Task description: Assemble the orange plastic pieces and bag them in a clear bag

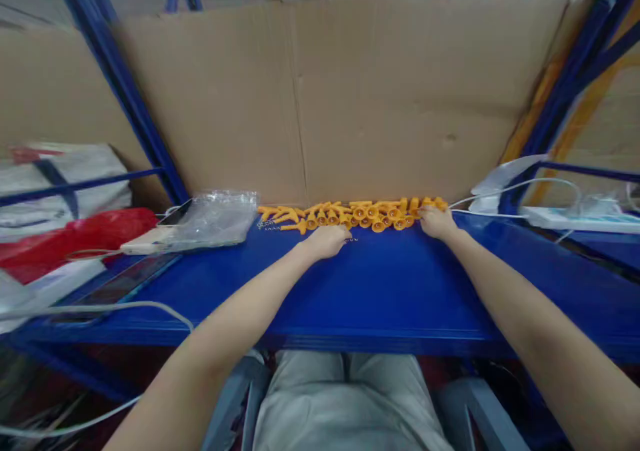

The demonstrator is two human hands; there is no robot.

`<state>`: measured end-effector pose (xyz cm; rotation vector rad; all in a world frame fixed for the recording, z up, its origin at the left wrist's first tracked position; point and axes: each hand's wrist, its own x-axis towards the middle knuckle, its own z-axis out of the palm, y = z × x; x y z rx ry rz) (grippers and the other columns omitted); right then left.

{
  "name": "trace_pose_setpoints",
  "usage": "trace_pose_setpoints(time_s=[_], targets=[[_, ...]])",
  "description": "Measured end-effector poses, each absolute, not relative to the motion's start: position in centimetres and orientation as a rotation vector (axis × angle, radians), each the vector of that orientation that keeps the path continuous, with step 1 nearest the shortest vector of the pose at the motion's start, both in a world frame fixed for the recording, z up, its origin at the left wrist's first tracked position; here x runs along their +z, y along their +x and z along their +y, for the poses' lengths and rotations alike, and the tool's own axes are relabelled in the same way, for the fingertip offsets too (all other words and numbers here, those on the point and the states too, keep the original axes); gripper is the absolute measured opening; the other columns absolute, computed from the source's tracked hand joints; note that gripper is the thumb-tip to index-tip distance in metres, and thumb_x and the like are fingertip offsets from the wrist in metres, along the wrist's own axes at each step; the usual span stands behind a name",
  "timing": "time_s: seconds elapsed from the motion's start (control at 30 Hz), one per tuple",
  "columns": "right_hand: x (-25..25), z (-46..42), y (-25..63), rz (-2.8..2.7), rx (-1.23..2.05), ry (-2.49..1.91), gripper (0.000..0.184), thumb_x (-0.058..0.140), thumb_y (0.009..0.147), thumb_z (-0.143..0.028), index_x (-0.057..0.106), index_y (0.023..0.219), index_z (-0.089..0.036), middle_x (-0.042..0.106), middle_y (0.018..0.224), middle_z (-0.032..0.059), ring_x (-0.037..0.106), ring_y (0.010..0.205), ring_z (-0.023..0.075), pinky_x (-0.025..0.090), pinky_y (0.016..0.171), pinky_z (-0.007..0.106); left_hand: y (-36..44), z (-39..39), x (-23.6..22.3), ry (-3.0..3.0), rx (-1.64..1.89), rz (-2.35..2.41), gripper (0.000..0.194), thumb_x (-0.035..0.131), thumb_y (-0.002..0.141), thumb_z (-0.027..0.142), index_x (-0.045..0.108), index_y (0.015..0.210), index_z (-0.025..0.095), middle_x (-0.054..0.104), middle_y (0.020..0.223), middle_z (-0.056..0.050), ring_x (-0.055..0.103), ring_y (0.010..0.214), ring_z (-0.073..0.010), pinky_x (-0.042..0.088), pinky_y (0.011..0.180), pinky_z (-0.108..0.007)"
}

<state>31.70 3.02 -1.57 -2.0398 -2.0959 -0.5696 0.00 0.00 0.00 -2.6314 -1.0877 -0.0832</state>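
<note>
Orange parts [379, 226] heaped far on blue surface [370, 291]; likely light, stiff, best held by stems [289, 227]. Left hand [328, 241], right hand [437, 223] curled beside them; cannot tell if holding.

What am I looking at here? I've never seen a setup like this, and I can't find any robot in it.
There is no robot: these are a person's two bare hands. The one picture comes from a camera worn on that person's head, looking forward and down, so their own lap shows at the bottom.

On the smooth blue tabletop, before a tall brown cardboard panel, lies a row of small yellow-orange plastic pieces with round, flared ends. Tiny silvery metal bits lie near its left end, and a clear plastic bag lies further left.

The left hand is at the row's front edge, the right hand at its right end. The fingers are too small to tell whether either holds anything.
</note>
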Motion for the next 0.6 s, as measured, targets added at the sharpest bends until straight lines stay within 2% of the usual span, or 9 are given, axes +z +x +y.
trace_pose_setpoints(time_s=[0.13,0.23,0.43,0.6], targets=[[-1.2,2.8,31.6,-2.097,-0.605,-1.991,0.041,0.034,0.091,-0.024,0.068,0.11,-0.01,0.064,0.123,0.0185,0.057,0.115,0.0315,0.04,0.094,0.045,0.5,-0.3,-0.1,-2.629,-0.131,-1.057,0.035,0.039,0.093,0.016,0.065,0.116,0.017,0.068,0.114,-0.01,0.064,0.107,-0.0231,0.051,0.087,-0.032],[-0.6,2.4,31.4,-2.061,-0.666,-1.964,0.044,0.034,0.093,-0.032,0.071,0.101,-0.011,0.069,0.111,0.0186,0.061,0.104,0.0315,0.042,0.088,0.043,0.6,-0.5,-0.1,-2.636,-0.165,-1.035,0.035,0.041,0.091,0.016,0.064,0.117,0.017,0.068,0.111,-0.011,0.064,0.105,-0.023,0.051,0.086,-0.032],[0.4,1.5,30.7,-2.02,-0.619,-2.089,0.043,0.039,0.093,-0.037,0.073,0.089,-0.011,0.071,0.095,0.0201,0.064,0.096,0.0308,0.042,0.085,0.041,-0.1,-0.4,0.8,-2.676,-0.177,-1.072,0.031,0.047,0.089,0.02,0.066,0.112,0.017,0.068,0.114,-0.011,0.063,0.108,-0.0235,0.051,0.086,-0.033],[0.6,1.6,30.0,-1.898,-0.561,-2.169,0.034,0.044,0.09,-0.035,0.069,0.092,-0.012,0.07,0.097,0.02,0.064,0.099,0.032,0.044,0.083,0.041,-1.9,0.0,2.4,-2.622,-0.094,-1.392,0.037,0.055,0.085,0.034,0.065,0.117,0.018,0.067,0.118,-0.014,0.062,0.109,-0.0292,0.05,0.087,-0.037]])
